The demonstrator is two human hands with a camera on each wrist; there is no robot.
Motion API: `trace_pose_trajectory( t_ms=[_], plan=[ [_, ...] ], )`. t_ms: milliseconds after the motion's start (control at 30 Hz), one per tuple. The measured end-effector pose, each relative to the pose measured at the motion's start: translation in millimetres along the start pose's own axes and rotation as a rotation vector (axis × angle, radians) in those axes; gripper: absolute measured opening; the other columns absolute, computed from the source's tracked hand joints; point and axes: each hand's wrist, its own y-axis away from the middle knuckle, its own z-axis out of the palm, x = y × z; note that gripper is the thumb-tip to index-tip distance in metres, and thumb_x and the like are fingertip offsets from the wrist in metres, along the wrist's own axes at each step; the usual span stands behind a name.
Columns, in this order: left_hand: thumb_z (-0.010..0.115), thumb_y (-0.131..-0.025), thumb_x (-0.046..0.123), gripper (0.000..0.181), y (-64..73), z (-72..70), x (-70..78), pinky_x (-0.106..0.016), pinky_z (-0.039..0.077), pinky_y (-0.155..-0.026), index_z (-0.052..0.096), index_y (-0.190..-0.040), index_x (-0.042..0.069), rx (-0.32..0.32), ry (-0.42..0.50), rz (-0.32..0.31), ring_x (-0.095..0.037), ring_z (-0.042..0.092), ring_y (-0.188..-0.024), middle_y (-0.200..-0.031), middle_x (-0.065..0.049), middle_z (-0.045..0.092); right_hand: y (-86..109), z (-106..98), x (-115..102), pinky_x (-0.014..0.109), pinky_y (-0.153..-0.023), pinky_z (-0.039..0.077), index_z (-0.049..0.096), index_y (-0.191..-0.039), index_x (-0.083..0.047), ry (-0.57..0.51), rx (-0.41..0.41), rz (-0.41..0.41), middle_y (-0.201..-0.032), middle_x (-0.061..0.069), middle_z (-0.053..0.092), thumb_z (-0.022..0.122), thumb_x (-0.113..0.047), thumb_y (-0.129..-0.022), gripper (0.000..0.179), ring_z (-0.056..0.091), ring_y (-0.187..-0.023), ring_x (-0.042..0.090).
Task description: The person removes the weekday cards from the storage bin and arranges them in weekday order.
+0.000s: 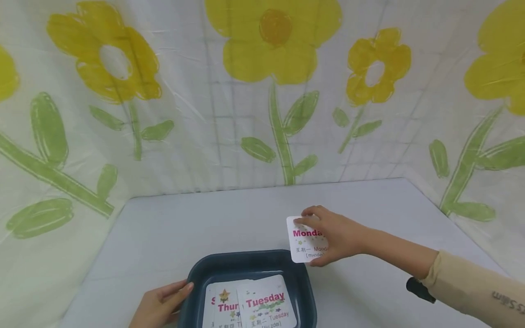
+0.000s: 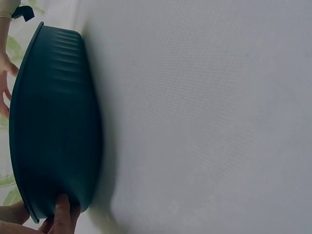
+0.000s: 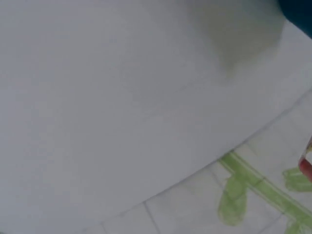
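In the head view my right hand point(image 1: 340, 236) holds a white card point(image 1: 301, 248) printed "Monday" by its edges, above the back right corner of a dark blue-green plastic basin. My left hand point(image 1: 162, 303) grips the basin's left side; its rim point(image 1: 242, 258) shows at the bottom of the view. Inside the basin lie overlapping cards, among them a "Tuesday" card point(image 1: 268, 303) and one reading "Thur" point(image 1: 225, 307), partly covered. From the left wrist view the basin's outer wall point(image 2: 56, 122) is seen, with fingers point(image 2: 62, 214) against its near end.
A white table point(image 1: 197, 223) spreads around the basin. Behind it hangs a pale curtain point(image 1: 184, 150) with yellow flowers and green leaves. A black strap point(image 1: 420, 289) is at the right forearm, by the beige sleeve point(image 1: 471, 287).
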Motion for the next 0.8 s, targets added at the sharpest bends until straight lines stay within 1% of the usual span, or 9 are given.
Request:
trace_pose_trajectory(
  t_ms=[100, 200, 300, 433, 633, 800],
  plan=[
    [0.063, -0.081, 0.052, 0.077, -0.5, 0.2, 0.2, -0.043, 0.054, -0.072, 0.049, -0.126, -0.010, 0.003, 0.006, 0.007, -0.039, 0.064, -0.093, -0.114, -0.025, 0.061, 0.3, 1.1, 11.5, 0.024, -0.074, 0.051, 0.046, -0.134, -0.018, 0.002, 0.001, 0.023, -0.133, 0.007, 0.041, 0.078, -0.055, -0.061, 0.087, 0.050, -0.102, 0.017],
    [0.063, -0.082, 0.050, 0.076, -1.3, 0.2, 0.3, -0.043, 0.054, -0.072, 0.050, -0.125, -0.010, 0.003, 0.016, 0.006, -0.038, 0.064, -0.093, -0.114, -0.025, 0.061, 0.5, 1.7, 22.4, 0.026, -0.074, 0.051, 0.047, -0.133, -0.017, 0.010, -0.003, 0.045, -0.132, 0.007, 0.042, 0.078, -0.055, -0.062, 0.087, 0.050, -0.101, 0.018],
    [0.063, -0.081, 0.050, 0.075, -2.2, 0.1, -0.3, -0.042, 0.054, -0.071, 0.050, -0.125, -0.010, 0.003, 0.020, -0.001, -0.038, 0.065, -0.091, -0.111, -0.024, 0.062, 1.5, 1.8, 32.9, 0.025, -0.073, 0.050, 0.048, -0.133, -0.016, 0.022, -0.008, 0.070, -0.131, 0.008, 0.042, 0.078, -0.054, -0.062, 0.086, 0.050, -0.100, 0.017],
    [0.064, -0.081, 0.049, 0.075, -2.1, 0.0, -1.8, -0.041, 0.055, -0.068, 0.050, -0.125, -0.011, -0.002, 0.049, -0.009, -0.038, 0.065, -0.089, -0.108, -0.024, 0.064, 2.5, 1.3, 43.0, 0.026, -0.072, 0.050, 0.048, -0.133, -0.015, 0.024, -0.023, 0.097, -0.131, 0.009, 0.043, 0.078, -0.053, -0.061, 0.086, 0.050, -0.099, 0.018],
    [0.063, -0.083, 0.047, 0.074, -1.9, -0.7, -2.7, -0.041, 0.055, -0.066, 0.048, -0.125, -0.012, -0.015, 0.086, -0.010, -0.037, 0.066, -0.087, -0.107, -0.025, 0.064, -2.0, 5.9, 58.3, 0.030, -0.077, 0.051, 0.048, -0.133, -0.017, 0.026, -0.040, 0.084, -0.130, 0.008, 0.043, 0.078, -0.053, -0.061, 0.086, 0.049, -0.104, 0.020],
    [0.064, -0.082, 0.048, 0.075, -2.7, -0.8, -3.4, -0.041, 0.055, -0.067, 0.048, -0.125, -0.012, -0.015, 0.068, -0.006, -0.037, 0.066, -0.088, -0.107, -0.025, 0.064, -12.2, 16.1, 73.8, 0.033, -0.082, 0.050, 0.048, -0.132, -0.019, 0.010, -0.078, 0.073, -0.130, 0.007, 0.043, 0.081, -0.050, -0.060, 0.085, 0.046, -0.109, 0.021]
  ],
)
